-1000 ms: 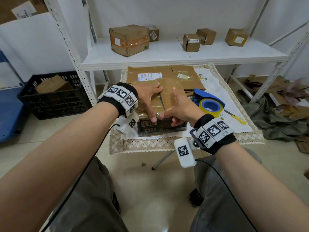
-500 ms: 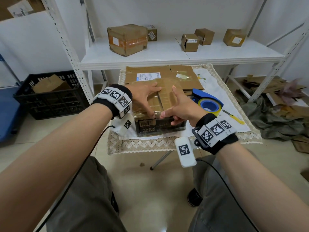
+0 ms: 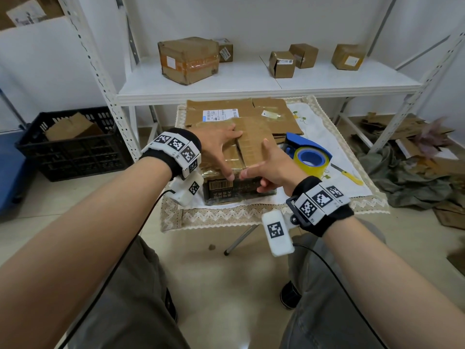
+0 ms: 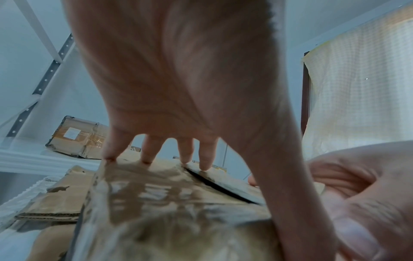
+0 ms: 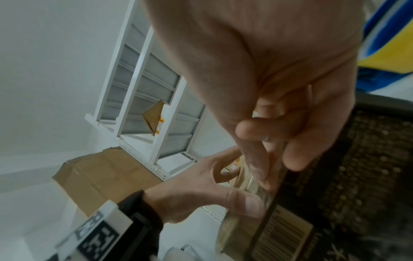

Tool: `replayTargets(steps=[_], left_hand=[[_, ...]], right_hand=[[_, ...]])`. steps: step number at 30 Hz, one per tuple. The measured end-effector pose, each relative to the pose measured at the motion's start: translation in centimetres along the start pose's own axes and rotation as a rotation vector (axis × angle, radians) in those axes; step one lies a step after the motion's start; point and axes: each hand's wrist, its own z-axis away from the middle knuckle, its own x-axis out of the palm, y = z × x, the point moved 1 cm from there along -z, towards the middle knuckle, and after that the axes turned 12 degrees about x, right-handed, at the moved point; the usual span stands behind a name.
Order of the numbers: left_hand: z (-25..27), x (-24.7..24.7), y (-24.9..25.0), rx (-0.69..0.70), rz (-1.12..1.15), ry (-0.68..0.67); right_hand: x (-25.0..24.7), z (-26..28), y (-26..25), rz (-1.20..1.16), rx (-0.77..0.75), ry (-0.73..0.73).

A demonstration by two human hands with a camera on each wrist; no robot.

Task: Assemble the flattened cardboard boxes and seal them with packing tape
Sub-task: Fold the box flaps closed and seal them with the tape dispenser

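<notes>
Both hands press flat, fingers straight, on the box flaps (still unsealed).

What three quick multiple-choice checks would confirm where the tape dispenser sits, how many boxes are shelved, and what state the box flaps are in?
1. Where is the blue tape dispenser with the yellow-edged roll?
A. On the white metal shelf
B. On the cloth-covered table, right of the brown cardboard box
C. In the black plastic crate

2. How many cardboard boxes stand on the white metal shelf?
A. Two
B. Five
C. Eight

3. What state are the top flaps of the brown cardboard box in?
A. Folded down, seam untaped
B. Standing upright
C. Torn off

Key: 1 B, it rests beside the right hand; 2 B, one large and four small; 3 A, the left hand presses them flat and a dark gap shows.
</notes>
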Motion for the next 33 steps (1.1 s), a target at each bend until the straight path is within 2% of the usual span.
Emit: replayTargets(steps=[12,22,24,28,30,33], left_hand=[[-0.3,0.1,-0.4,-0.008,0.03,-0.012],[-1.2,0.3,0.9,-0.024,-0.033,0.037],[-1.3,0.6,1.3,-0.032,-0.06,0.044],[-1.4,0.4,1.5,-0.04,-0.054,0.042],[-1.4,0.3,1.6,-0.039,-0.048,0.043],[-1.3,0.4,1.9,-0.04,-0.081,0.05]], right_hand=[[0.8,-0.6,2.4,-0.142,-0.072,0.057],[2.6,-0.5,2.5,-0.07,-0.199,0.316],[2.4,-0.5,2.4,-0.107,-0.153,0.29],[0.8,-0.1,2.0,-0.261,-0.007,0.034],[0.5,0.1,1.8,-0.219,-0.008,0.036],[1.0,0.3,1.5,-0.087,-0.074,0.116]])
